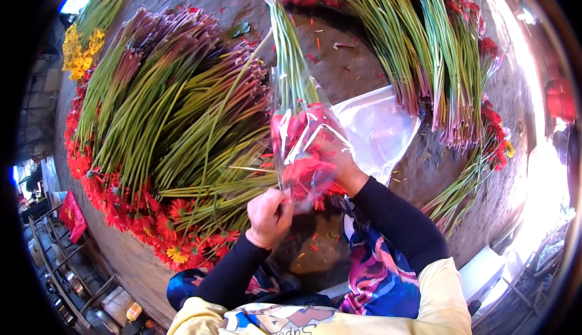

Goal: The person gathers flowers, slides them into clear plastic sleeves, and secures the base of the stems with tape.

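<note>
Left fingers [282, 199] are pinching clear wrap [303, 141], right fingers [329, 150] are showing through it, grip unclear; brown floor [345, 71] is spreading beneath

yellow flowers [82, 51] lie upper left; a green leaf [239, 29] lies apart.

flower-packing workplace | heaped cut flowers [182, 104] | clear plastic sleeves [379, 130]

The wrapper [301, 144] around the middle gerbera bouquet [290, 53] is clear plastic, glossy and creased; the sheet [382, 129] to its right is smooth, shiny plastic film. The brown ground [364, 65] looks matt and rough. Dark sleeves [400, 226] and yellow shirt [442, 292] are matt cloth, the patterned trousers [382, 268] sleeker cloth.
</note>
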The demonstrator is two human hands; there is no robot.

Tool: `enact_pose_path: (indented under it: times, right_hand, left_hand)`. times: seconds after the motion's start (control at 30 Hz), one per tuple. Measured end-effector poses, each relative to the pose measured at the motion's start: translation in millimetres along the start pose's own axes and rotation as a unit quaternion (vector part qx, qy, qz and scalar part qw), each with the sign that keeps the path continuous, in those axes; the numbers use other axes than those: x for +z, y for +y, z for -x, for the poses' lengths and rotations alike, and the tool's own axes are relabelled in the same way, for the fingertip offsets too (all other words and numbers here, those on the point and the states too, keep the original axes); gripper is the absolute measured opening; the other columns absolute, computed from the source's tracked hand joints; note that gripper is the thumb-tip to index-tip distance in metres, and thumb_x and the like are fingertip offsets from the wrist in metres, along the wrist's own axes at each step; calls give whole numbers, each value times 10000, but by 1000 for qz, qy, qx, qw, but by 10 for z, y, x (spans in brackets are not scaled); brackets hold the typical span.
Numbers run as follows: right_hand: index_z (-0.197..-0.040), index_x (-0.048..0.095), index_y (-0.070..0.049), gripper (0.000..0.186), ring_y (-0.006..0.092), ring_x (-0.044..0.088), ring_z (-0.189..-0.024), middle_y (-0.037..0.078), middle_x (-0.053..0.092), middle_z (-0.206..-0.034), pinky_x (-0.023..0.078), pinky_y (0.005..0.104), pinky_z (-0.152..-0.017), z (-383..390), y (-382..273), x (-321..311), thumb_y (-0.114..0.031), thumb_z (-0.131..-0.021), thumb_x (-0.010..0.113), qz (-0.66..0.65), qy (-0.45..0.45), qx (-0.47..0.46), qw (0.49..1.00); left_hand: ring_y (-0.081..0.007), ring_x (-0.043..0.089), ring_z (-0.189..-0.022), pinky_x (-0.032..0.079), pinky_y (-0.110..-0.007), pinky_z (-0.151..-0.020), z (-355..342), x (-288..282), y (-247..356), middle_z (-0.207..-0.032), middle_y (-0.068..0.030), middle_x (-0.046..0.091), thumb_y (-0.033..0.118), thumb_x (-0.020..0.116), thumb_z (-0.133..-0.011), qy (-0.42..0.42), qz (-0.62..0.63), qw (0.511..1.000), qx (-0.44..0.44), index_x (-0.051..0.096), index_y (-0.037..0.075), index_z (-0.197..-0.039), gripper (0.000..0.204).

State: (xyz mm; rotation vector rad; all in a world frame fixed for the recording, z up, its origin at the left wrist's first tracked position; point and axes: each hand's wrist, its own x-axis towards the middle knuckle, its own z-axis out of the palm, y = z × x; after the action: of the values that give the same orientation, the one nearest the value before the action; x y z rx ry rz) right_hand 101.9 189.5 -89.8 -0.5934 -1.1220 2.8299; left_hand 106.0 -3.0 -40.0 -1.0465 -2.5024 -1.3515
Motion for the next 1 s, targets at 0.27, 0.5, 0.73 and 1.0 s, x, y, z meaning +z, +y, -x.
enact_pose_path:
  times: [0.27, 0.5, 0.73, 1.0]
  right_hand:
    - [-1400, 250, -29, 790, 158, 601, -991, 115, 579, -1180, 504, 283, -836, -161, 7, -45, -48, -772, 728, 93, 29, -36, 995]
    - [-1412, 200, 34, 898, 303, 443, -1245, 227, 444, -1328, 336, 385, -1055, -70, -50, 132, -294, -785, 753, 497, 42, -122, 858]
    - [-1413, 275, 53, 655, 401, 269, -1360, 309, 269, -1438, 234, 404, -1111, 580, -604, 400, -224, -906, 584, 672, -72, -182, 714]
    - [-1216, 497, -30, 623, 222, 629, -977, 113, 601, -1086, 497, 340, -807, 1085, -1400, 318, -221, -707, 800, 647, -95, -242, 717]
  left_hand:
    - [-203, 531, -1058, 437, -340, -900, 225, -313, -498, -1105, -75, 541, 176, 657, -798, -91, 256, 905, -326, 508, 54, -1099, 357]
    - [-205, 596, -1072, 483, -395, -952, -470, 177, -623, -1196, -82, 599, 387, 501, -959, -183, 779, 375, -469, 475, 93, -1291, 444]
    - [-197, 658, -936, 537, -348, -862, -500, 313, -387, -1078, -89, 657, 73, 593, -867, -75, 731, 452, -506, 569, 29, -1155, 292]
    - [-216, 661, -916, 555, -374, -791, -596, -32, -469, -1005, -74, 679, 192, 603, -856, -51, 694, 507, -508, 629, 70, -1052, 232]
